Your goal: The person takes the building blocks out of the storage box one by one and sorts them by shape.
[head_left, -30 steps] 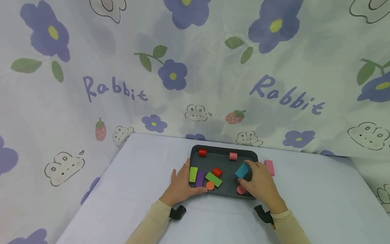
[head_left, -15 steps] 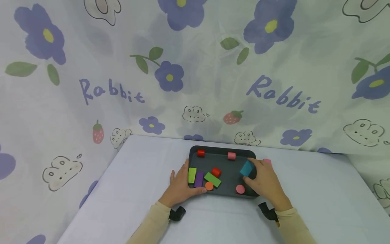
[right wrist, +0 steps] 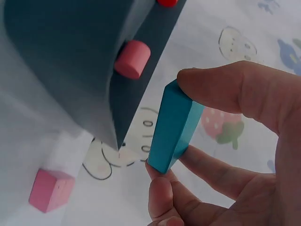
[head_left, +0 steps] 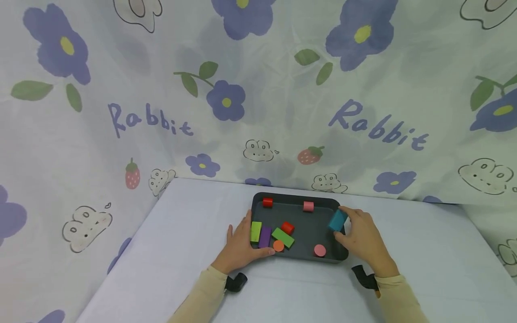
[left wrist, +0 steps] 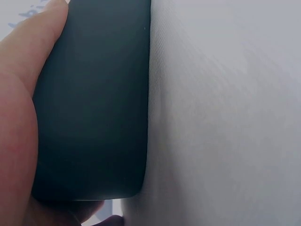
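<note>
My right hand (head_left: pixel 365 237) pinches a blue rectangular block (head_left: pixel 338 220) between thumb and fingertips. In the head view this block overlaps the right rim of a dark grey tray (head_left: pixel 300 224); in the right wrist view the block (right wrist: pixel 173 127) is held up, tilted, apart from the tray. My left hand (head_left: pixel 238 246) holds the tray's near left corner, thumb along the front wall and fingers along the left side. Inside lie a yellow-green block (head_left: pixel 256 232), a purple block (head_left: pixel 265 237), a green block (head_left: pixel 282 237), an orange cylinder (head_left: pixel 278 246) and a red cylinder (head_left: pixel 287 228).
Also in the tray are another red cylinder (head_left: pixel 268 202), a pink cylinder (head_left: pixel 308 207) and an upright pink cylinder (head_left: pixel 320 250). A pink block (right wrist: pixel 51 190) lies on the white table outside the tray, hidden behind my right hand in the head view. A patterned curtain (head_left: pixel 258 112) stands behind.
My right hand has moved right with the blue block, from over the tray's inside to its right rim. The pink block outside has become hidden behind it. My left hand stays put.
</note>
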The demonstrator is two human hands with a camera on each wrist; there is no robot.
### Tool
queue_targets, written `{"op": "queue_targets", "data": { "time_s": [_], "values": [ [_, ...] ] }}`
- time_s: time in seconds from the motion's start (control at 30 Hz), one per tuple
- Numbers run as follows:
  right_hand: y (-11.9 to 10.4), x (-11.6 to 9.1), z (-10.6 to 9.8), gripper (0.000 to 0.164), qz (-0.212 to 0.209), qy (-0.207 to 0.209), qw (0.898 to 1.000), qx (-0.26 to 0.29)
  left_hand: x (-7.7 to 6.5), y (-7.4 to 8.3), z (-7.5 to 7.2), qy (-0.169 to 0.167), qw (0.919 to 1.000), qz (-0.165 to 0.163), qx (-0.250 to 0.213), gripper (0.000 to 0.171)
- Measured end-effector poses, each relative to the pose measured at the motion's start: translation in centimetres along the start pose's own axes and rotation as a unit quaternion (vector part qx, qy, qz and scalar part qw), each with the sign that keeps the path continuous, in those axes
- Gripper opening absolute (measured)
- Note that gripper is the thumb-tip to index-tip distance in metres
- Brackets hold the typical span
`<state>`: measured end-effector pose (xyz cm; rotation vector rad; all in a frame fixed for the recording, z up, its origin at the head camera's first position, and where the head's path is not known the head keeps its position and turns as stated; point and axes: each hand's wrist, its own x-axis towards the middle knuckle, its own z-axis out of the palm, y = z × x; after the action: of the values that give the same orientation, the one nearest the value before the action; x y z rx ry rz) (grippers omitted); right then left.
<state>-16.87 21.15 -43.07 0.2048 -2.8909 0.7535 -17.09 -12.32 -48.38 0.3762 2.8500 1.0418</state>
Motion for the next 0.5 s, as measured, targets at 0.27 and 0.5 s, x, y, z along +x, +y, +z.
{"op": "queue_targets", "data": {
  "time_s": [0.27,0.5],
  "values": [
    [1.4,0.1,-0.6,0.065,-0.003,0.001,1.000,0.002,0.1,-0.1,0.0,0.001,1.0000,0.000,0.000,0.131],
    [3.0,0.1,-1.1,0.066,-0.027,-0.006,1.000,-0.008,0.0,0.0,0.1,0.000,1.0000,-0.001,-0.003,0.131]
  ]
}}
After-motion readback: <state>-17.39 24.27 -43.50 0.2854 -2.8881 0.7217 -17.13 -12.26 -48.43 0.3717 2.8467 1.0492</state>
